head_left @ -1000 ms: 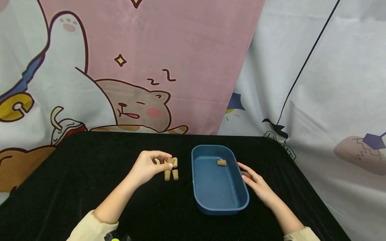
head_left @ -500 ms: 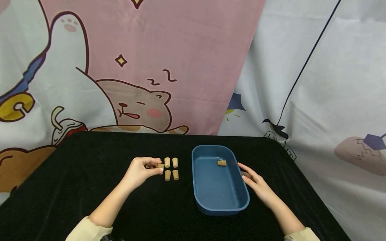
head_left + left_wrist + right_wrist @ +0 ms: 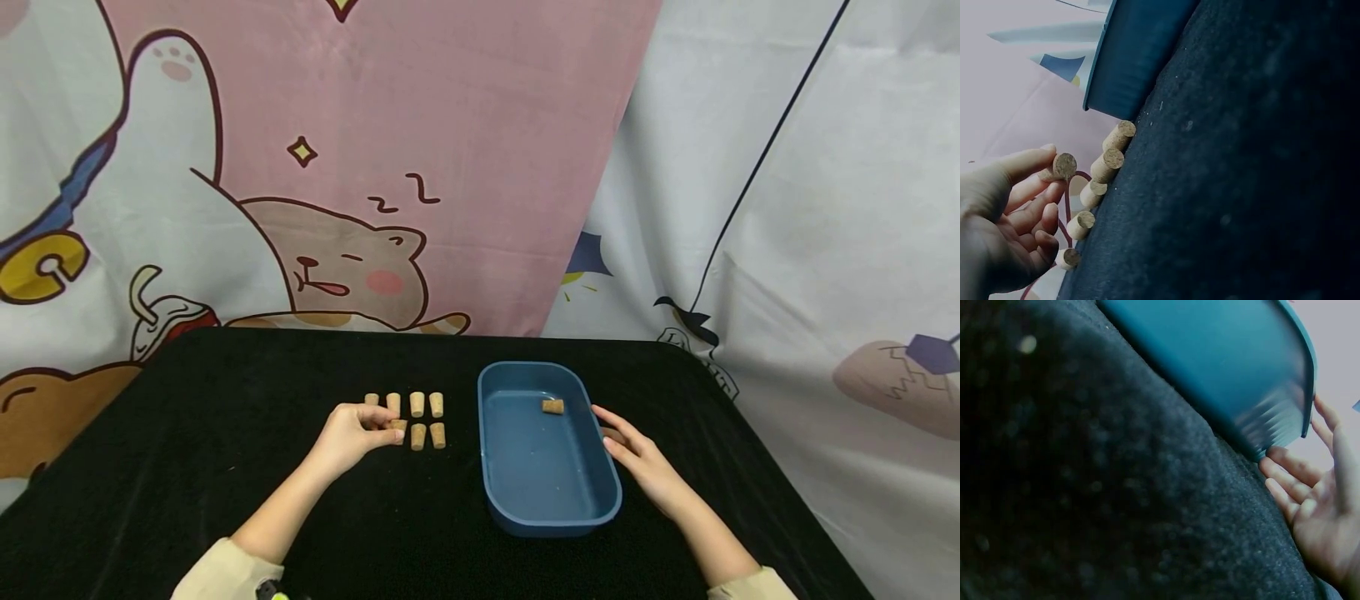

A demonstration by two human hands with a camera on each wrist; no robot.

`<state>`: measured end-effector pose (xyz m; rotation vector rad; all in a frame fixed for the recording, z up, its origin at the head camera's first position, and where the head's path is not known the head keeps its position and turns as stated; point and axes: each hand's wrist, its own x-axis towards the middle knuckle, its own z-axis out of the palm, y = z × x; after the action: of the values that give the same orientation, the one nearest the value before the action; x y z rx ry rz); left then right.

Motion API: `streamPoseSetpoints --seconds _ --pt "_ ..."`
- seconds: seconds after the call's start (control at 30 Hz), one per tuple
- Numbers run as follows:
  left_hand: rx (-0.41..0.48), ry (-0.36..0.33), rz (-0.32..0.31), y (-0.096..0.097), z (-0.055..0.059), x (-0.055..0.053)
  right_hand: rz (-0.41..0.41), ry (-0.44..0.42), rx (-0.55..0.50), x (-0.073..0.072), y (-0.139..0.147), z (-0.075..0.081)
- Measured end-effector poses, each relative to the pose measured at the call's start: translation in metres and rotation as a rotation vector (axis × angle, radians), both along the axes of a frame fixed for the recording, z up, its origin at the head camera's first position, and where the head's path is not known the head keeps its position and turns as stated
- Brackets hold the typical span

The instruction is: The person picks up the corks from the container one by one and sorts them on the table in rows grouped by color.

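A tapered cork [image 3: 398,426] is pinched between thumb and fingertips of my left hand [image 3: 347,435]. The left wrist view shows this cork [image 3: 1065,165] held apart from the standing ones, its round end facing the camera. Several corks stand on the black cloth just beyond and beside that hand: a back row [image 3: 417,404] and two front-row corks [image 3: 437,435] to its right. My right hand [image 3: 643,462] touches the right side of a blue bin [image 3: 551,528], fingers extended along its wall. One cork [image 3: 552,407] lies on its side inside the bin.
Black cloth [image 3: 225,450] covers the table. Behind it hangs a printed curtain [image 3: 480,167] with cartoon animals. The bin stands to the right of the corks, with a strip of cloth between them.
My left hand, holding the cork, has moved left and then slightly nearer to me. The back row's left corks now show past it. My right hand and the bin have stayed put.
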<state>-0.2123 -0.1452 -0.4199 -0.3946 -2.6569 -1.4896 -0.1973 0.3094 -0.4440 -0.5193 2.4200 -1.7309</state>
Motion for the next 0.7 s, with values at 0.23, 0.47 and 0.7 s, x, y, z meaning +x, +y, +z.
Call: streamPoseSetpoints --seconds 0.23,0.47,0.7 --pt "0.000 -0.036 0.052 -0.002 -0.010 -0.003 0.014 0.009 -0.007 0.001 0.000 0.001" --pt "-0.019 -0.049 0.102 0.000 -0.019 -0.005 -0.001 -0.004 -0.001 0.000 0.001 -0.002" --pt "-0.086 0.004 0.121 0.000 -0.024 -0.006 0.000 -0.009 -0.017 0.000 0.001 -0.002"
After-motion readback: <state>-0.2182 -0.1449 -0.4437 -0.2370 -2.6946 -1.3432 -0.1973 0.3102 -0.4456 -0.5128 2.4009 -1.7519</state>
